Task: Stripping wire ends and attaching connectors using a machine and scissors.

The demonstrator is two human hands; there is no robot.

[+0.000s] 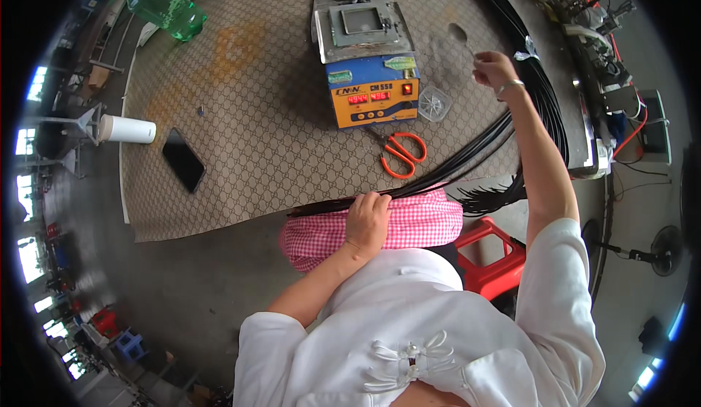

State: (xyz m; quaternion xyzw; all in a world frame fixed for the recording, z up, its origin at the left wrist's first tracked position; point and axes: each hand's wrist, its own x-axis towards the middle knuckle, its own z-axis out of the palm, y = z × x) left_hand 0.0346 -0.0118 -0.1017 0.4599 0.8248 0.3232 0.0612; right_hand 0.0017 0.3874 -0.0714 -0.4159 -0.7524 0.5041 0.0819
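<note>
My right hand point(493, 70) is raised over the right part of the table, its fingers closed on the thin handle of a metal spoon point(458, 33). The spoon's bowl points up and left, toward a blue and orange solder pot point(374, 89) with a lit red display. On my lap, my left hand point(368, 221) lies closed over the ends of several black cables point(438, 179), which run from the table's front edge up to the right. Beneath that hand is a pink checked cloth point(423, 221). Orange-handled scissors point(403, 155) lie between the pot and the cables.
A small clear dish point(434, 104) sits right of the pot. Farther left are a phone point(183, 160), a white cup point(127, 129) and a green bottle point(165, 8). A thick black cable bundle point(544, 78) lines the right side; a red stool point(491, 261) stands below.
</note>
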